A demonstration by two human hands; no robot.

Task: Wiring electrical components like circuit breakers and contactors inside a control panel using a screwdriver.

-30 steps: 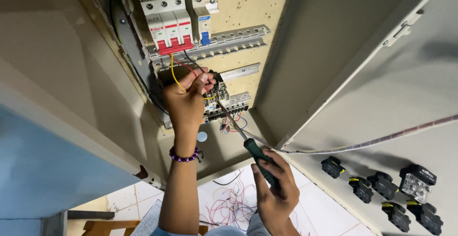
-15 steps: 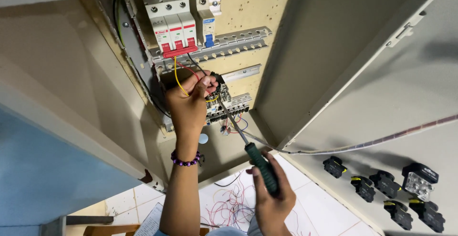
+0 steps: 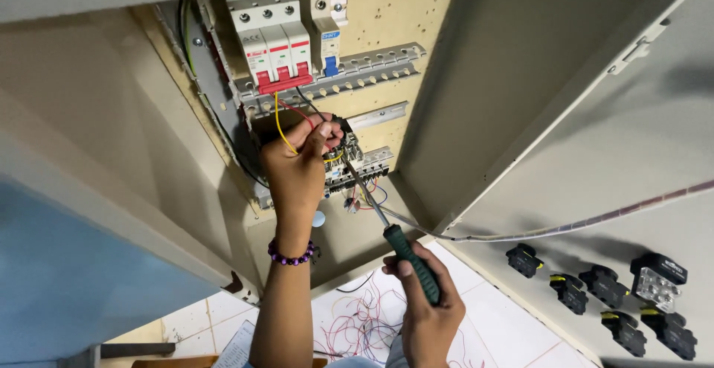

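The screwdriver (image 3: 401, 243) slants from five o'clock up to eleven, its tip meeting the terminal block (image 3: 355, 165) mid-cabinet, seemingly so the screw can be turned. The right hand (image 3: 425, 310) is wrapped tight round its green handle. The left hand (image 3: 297, 168) pinches the yellow wire (image 3: 278, 121) just below the white breakers (image 3: 272, 37), holding it steady.

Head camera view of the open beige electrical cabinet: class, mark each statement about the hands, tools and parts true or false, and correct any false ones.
1. The right hand grips a green-handled screwdriver. True.
2. The left hand hangs free outside the cabinet. False: it holds thin wires at the black terminal block.
3. The left wrist wears a purple bead bracelet. True.
4. The white circuit breakers have blue levers. False: a red bar joins them.
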